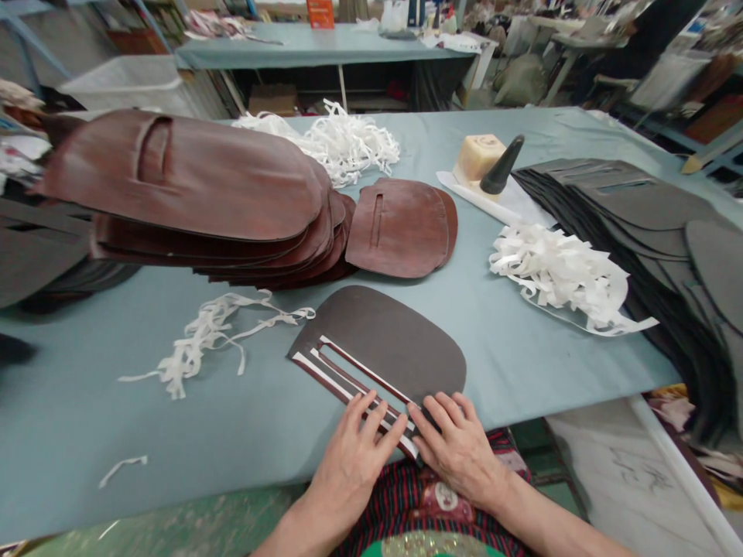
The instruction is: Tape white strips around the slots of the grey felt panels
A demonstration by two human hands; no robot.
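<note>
A dark grey leather-like piece [395,325] with one rounded end lies on the blue-covered table in front of me. It has a long narrow slot, and white strips [360,367] run along the slot and the straight edge, with brown showing at the borders. My left hand [360,445] rests on the strips at the near end, its fingers spread. Beside it, my right hand [456,441] lies on the near corner with fingers stretched out and fingertips touching the piece. What is under the fingertips is hidden.
Stacked brown pieces [232,178] stand at back left, with a smaller brown piece [398,232] beside them. Black pieces [650,201] overlap at right. White strips [563,275] lie heaped nearby; other strips [200,340] lie left. A dark cone-shaped tool [502,166] leans against a yellowish block [477,157].
</note>
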